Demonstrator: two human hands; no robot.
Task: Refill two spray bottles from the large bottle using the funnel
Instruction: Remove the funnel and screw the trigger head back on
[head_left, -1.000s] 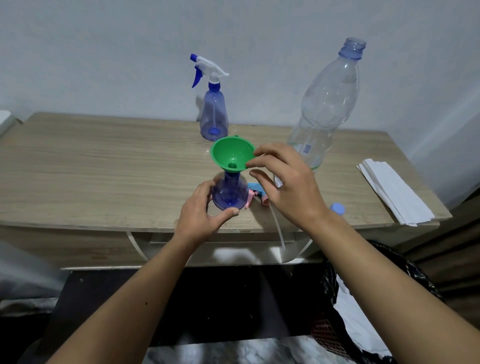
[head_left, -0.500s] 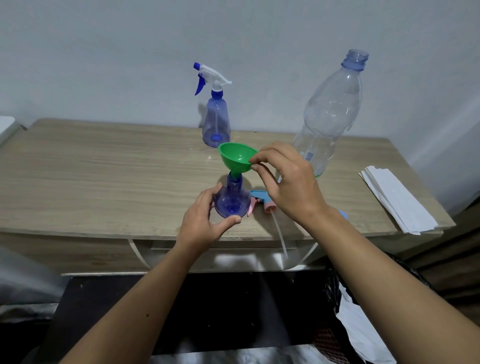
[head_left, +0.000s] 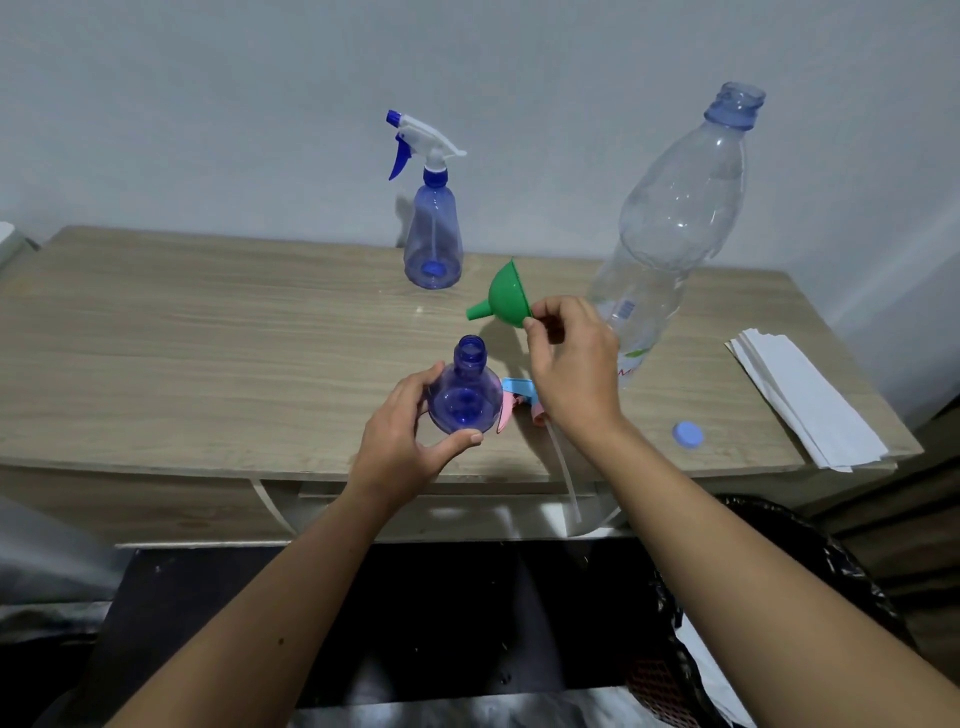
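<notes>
An open blue spray bottle stands near the table's front edge with its neck bare, and my left hand grips its base. My right hand pinches the rim of the green funnel, which is lifted and tilted, spout pointing left, up and right of the bottle's neck. The removed spray head, light blue and pink, lies between bottle and right hand, its tube hanging over the edge. A second spray bottle with its white-and-blue trigger on stands at the back. The large clear bottle, uncapped, stands at the right.
A blue bottle cap lies near the front right edge of the wooden table. A stack of white paper sheets sits at the table's right end. A black bin bag is below on the right.
My right hand has lifted the funnel out of the open bottle's neck and tipped it sideways, up and to the right. My left hand stays on the bottle.
</notes>
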